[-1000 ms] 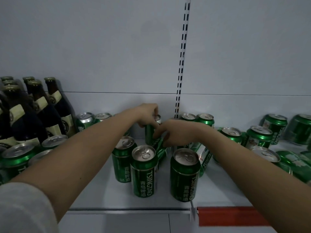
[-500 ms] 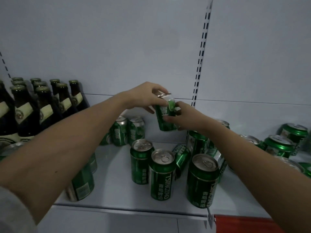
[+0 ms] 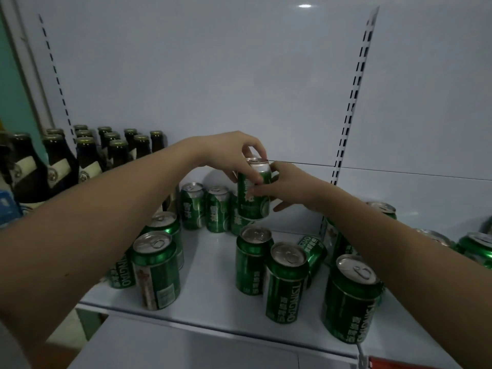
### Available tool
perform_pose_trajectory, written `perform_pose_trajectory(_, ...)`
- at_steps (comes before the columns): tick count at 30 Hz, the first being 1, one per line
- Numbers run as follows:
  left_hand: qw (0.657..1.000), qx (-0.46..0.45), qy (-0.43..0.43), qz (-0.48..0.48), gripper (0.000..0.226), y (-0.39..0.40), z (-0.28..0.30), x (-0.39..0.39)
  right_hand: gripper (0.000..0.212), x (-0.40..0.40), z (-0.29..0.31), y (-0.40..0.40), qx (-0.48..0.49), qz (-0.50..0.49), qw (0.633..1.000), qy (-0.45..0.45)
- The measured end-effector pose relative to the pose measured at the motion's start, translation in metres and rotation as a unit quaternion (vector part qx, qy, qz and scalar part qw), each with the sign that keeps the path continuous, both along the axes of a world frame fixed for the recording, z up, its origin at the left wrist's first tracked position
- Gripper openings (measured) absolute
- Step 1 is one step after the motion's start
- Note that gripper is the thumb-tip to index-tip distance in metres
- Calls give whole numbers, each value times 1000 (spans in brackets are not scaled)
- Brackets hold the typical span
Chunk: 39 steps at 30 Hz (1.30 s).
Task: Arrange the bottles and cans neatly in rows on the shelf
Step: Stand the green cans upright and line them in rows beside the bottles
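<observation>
Stood before a pale shelf (image 3: pixel 207 262) backed by a smooth white wall panel (image 3: pixel 213 75), with two slotted upright rails, one at upper left (image 3: pixel 54 73), one at right (image 3: pixel 354 94). Glimpsed a teal wall edge (image 3: pixel 10 83) at far left and a small light reflection near the top of the frame. Dimly lit throughout.

Held a green can (image 3: pixel 254 190) upright in mid-air at frame centre, above the shelf. Left hand (image 3: pixel 229 153) curled over the can's top and upper side in a narrow grip; right hand (image 3: pixel 287 185) pinched its right side, fingers partly spread.

Behind and below it, stood back cans (image 3: pixel 205 207) side by side near the wall. Stood more upright cans at lower centre (image 3: pixel 286 282) and lower left (image 3: pixel 155 270); lay one tipped can (image 3: pixel 314 253) between uprights right of centre. Clustered dark bottles (image 3: pixel 87 158) in rows at middle left. Showed a red strip (image 3: pixel 394 364) on the shelf's front edge at lower right.
</observation>
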<state>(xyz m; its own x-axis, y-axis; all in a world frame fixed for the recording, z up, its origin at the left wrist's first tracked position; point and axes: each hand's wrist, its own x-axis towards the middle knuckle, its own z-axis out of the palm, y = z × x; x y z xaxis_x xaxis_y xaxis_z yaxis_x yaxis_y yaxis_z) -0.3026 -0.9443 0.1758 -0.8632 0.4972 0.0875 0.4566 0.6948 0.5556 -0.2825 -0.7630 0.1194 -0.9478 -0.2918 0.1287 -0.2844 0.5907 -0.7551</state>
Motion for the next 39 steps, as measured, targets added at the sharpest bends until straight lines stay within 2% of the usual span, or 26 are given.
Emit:
perform_pose_trajectory(4,999,-33,17,11,48,-14,2,1,43,-1,6,-17,13,21,1000,16)
perform_pose_trajectory(7,995,-96,19,18,53,-24,9,0,49,-3,9,-34,25,33,999,11)
perform_pose_trajectory(11,983,-178,4,46,56,-39,7,-2,36,-5,5,-64,64,51,997,-5)
perform_pose_trajectory(15,973,-220,-21,67,60,-57,-8,-4,44,-9,-9,-95,107,59,992,-23)
perform_pose_trajectory(19,965,-247,3,87,61,-69,-23,-6,47,-16,-22,-119,187,42,981,5)
perform_pose_trajectory(22,952,-290,38,89,66,-78,-32,-6,28,-18,-26,-129,213,54,976,7)
perform_pose_trajectory(26,946,-303,71,91,69,-87,-49,-11,19,-28,-31,-136,171,63,982,-45)
perform_pose_trajectory(29,945,-304,71,98,73,-94,-61,-16,3,-39,-41,-138,116,62,985,-109)
perform_pose_trajectory(34,944,-299,59,127,79,-107,-67,-19,25,-45,-49,-137,76,80,971,-213)
perform_pose_trajectory(39,937,-318,44,136,75,-100,-69,-19,32,-46,-49,-130,70,90,962,-247)
